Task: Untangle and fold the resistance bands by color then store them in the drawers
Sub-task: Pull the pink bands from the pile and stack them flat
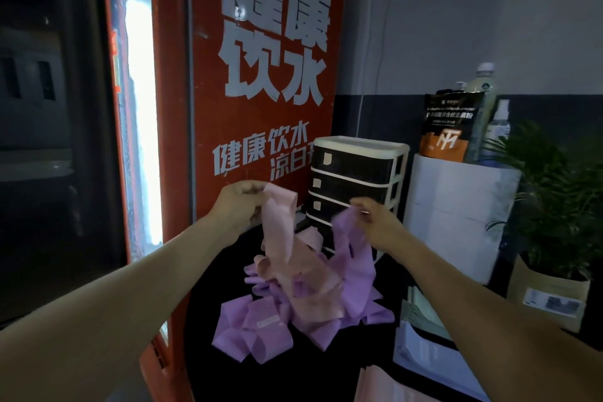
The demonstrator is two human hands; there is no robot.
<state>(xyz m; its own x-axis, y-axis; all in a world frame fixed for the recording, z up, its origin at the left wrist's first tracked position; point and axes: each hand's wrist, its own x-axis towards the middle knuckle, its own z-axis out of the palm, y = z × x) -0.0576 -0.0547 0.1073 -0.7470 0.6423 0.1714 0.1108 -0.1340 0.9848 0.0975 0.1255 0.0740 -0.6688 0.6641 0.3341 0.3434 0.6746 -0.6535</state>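
while the left hand (243,204) pinches the pink band (280,232) and the right hand (375,222) pinches the purple band (354,258) (both fingers curled tight) over the desk (293,375) pile, draw them apart slowly, easing loops free.

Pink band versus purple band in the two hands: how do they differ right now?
The pink band is pinched by the left hand; the purple band is pinched by the right hand. The pink one is lifted higher and hangs as an open loop; the purple one hangs lower and crumpled. Both trail down into the same tangled pile on the black surface, in front of the drawer unit.
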